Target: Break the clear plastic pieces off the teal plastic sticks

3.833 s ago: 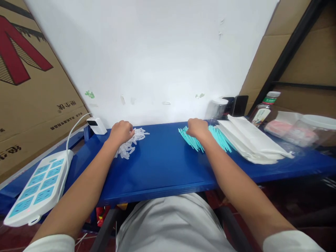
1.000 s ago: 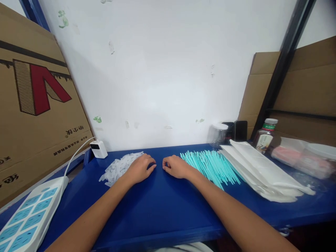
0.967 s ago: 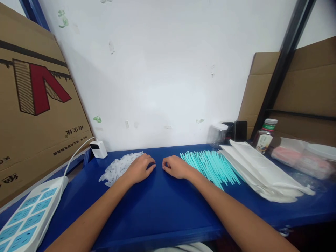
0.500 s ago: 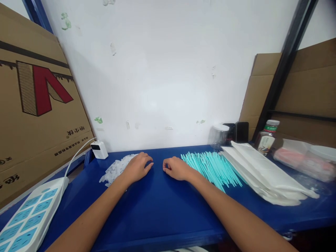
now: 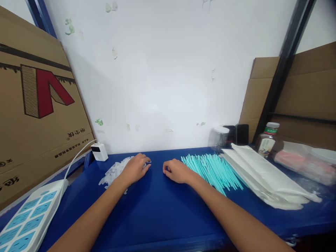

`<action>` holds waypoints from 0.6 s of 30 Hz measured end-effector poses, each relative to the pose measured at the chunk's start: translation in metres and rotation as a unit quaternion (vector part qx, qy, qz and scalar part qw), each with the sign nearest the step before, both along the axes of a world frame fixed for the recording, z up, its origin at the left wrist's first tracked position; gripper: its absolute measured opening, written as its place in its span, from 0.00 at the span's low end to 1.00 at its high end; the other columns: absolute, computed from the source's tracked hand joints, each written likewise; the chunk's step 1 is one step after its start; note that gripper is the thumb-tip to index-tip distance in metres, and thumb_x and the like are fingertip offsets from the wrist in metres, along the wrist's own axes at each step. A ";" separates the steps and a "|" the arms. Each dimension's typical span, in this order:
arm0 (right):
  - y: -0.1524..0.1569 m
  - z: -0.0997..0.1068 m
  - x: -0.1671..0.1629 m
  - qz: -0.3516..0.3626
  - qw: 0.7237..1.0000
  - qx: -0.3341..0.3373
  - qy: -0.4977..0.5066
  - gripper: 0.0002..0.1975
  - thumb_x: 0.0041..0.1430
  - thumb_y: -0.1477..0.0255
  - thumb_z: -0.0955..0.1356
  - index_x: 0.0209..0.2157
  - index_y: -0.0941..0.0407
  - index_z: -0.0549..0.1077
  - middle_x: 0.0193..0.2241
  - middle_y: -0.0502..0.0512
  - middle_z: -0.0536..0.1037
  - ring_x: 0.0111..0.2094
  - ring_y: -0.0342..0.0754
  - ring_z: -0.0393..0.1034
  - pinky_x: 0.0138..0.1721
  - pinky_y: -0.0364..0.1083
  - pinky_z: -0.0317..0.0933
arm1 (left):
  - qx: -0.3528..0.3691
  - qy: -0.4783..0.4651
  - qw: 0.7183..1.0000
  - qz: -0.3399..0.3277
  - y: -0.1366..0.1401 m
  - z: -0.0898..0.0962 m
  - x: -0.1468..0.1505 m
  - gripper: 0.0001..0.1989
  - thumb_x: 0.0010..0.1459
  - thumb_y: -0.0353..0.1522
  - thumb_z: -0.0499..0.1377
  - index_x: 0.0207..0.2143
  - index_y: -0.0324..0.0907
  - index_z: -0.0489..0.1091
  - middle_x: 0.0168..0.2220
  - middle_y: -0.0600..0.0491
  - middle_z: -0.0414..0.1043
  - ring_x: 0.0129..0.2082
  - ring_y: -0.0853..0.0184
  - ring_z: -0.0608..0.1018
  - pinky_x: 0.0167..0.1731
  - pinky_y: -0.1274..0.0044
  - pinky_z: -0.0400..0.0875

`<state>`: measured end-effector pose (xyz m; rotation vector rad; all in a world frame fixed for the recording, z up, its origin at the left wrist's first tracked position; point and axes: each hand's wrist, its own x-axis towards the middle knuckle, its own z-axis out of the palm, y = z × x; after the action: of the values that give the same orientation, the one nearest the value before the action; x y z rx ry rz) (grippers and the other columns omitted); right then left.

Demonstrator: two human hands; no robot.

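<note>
My left hand (image 5: 135, 168) rests at the right side of a pile of small translucent plastic pieces (image 5: 114, 171), covering part of it. Its thumb and fingers are apart, and no held thing shows between them. Across a short gap of blue tabletop lies my right hand (image 5: 176, 170), its fingers curled in toward the thumb with nothing visible in them. Just right of that hand, a spread of thin turquoise plastic sticks (image 5: 212, 170) lies on the table (image 5: 157, 213). My right forearm hides the near-left edge of the sticks.
White flat bags (image 5: 267, 178) lie right of the sticks. Behind them stand a clear jar (image 5: 221, 138), a dark phone (image 5: 242, 134) and a labelled bottle (image 5: 267, 141). A power strip (image 5: 33, 215), a white charger (image 5: 99, 152) and a large carton (image 5: 39, 105) are on the left.
My left hand has shifted very slightly left, its fingers still apart. The right hand stays curled in place. The whole view has moved a little with the head.
</note>
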<state>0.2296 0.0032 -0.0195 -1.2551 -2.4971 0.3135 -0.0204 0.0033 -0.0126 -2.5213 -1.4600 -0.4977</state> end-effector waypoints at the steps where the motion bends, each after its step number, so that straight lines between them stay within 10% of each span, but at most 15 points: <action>1: 0.000 0.000 0.000 -0.001 1.000 -0.003 -0.003 0.07 0.67 0.71 0.68 0.40 0.54 0.79 0.33 0.54 0.80 0.31 0.45 0.70 0.31 0.43 0.51 | 0.004 0.008 1.000 0.009 0.000 0.002 -0.001 0.13 0.69 0.33 0.56 0.50 0.42 0.77 0.47 0.43 0.78 0.50 0.53 0.77 0.49 0.64 0.72; 18: 0.001 -0.001 0.000 0.006 1.000 -0.006 0.004 0.06 0.66 0.71 0.68 0.39 0.54 0.79 0.32 0.52 0.79 0.29 0.44 0.69 0.30 0.43 0.51 | -0.035 -0.009 0.999 -0.009 0.011 -0.016 -0.006 0.15 0.68 0.33 0.55 0.51 0.41 0.78 0.49 0.42 0.79 0.52 0.53 0.78 0.54 0.62 0.71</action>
<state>0.2299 0.0038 -0.0208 -1.2413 -2.4997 0.3356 -0.0263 0.0147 -0.0282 -2.5933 -1.4875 -0.4803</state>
